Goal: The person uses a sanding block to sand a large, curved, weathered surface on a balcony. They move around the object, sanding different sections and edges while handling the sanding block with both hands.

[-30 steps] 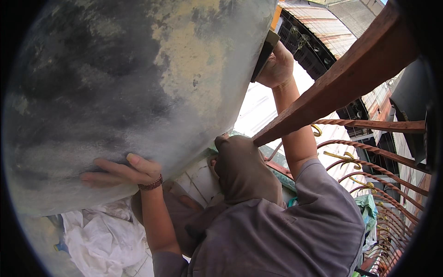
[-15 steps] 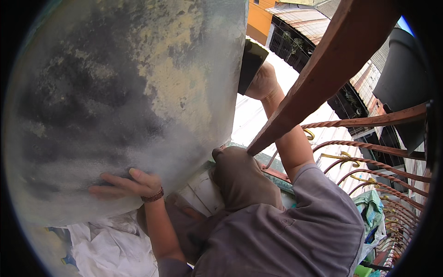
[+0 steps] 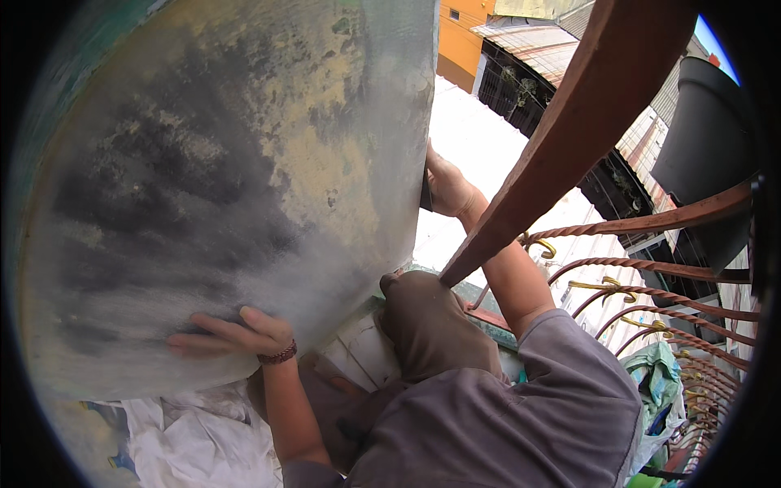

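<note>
My left hand (image 3: 236,332) lies against the stained grey wall (image 3: 325,220), fingers stretched out and a braided bracelet (image 3: 279,352) round the wrist. Dark patches and flaking beige paint cover that wall. At the wall's right-hand corner, my right hand (image 3: 449,185) is closed on a dark, flat thing (image 3: 426,193). Only a small part of it shows beside the corner; the rest, along with some of the fingertips, is hidden. My right arm reaches out past a reddish-brown post (image 3: 569,122).
Twisted metal railing bars (image 3: 651,264) with yellow curls run down the right side. A dark grey pot (image 3: 706,122) hangs at the upper right. White cloth (image 3: 203,443) lies at the lower left. Green plastic bags (image 3: 655,382) sit by the railing. Beyond is a pale corrugated roof (image 3: 480,122).
My right hand has moved down along the wall's corner with the dark flat thing, which is now mostly hidden. My left hand remains on the wall, little changed; the view has shifted slightly.
</note>
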Motion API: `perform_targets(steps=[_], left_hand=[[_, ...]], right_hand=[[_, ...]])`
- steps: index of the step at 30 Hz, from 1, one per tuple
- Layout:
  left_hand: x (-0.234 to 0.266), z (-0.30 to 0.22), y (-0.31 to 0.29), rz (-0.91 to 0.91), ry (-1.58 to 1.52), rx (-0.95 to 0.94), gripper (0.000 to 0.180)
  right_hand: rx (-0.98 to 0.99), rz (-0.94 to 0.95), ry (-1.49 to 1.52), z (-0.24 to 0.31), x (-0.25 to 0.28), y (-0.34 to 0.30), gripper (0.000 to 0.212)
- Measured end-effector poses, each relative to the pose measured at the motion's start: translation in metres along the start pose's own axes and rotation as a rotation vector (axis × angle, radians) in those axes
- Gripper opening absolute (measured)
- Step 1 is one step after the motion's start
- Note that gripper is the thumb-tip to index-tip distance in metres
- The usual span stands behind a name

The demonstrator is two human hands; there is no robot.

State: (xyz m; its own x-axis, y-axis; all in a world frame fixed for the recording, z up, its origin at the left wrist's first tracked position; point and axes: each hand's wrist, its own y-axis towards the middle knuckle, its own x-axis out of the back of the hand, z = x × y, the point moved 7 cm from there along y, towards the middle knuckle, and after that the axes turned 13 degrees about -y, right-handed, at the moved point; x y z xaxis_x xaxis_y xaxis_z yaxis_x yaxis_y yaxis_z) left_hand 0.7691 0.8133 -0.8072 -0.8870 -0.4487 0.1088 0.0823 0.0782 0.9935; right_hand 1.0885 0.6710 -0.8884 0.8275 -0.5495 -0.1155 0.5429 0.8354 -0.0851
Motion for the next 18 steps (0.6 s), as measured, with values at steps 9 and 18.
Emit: perform_targets(steps=[9,18], left_hand=[[-0.004,0.0,0.002,-0.009,0.018,0.008,0.062],[0.001,-0.002,-0.004,0.025,0.019,0.024,0.063]], right_hand=[[-0.116,0.242,-0.05,-0.036,0.014,0.037,0.058],[-0.15,-0.038,-0.079,-0.111,0.02,0.02,0.047]])
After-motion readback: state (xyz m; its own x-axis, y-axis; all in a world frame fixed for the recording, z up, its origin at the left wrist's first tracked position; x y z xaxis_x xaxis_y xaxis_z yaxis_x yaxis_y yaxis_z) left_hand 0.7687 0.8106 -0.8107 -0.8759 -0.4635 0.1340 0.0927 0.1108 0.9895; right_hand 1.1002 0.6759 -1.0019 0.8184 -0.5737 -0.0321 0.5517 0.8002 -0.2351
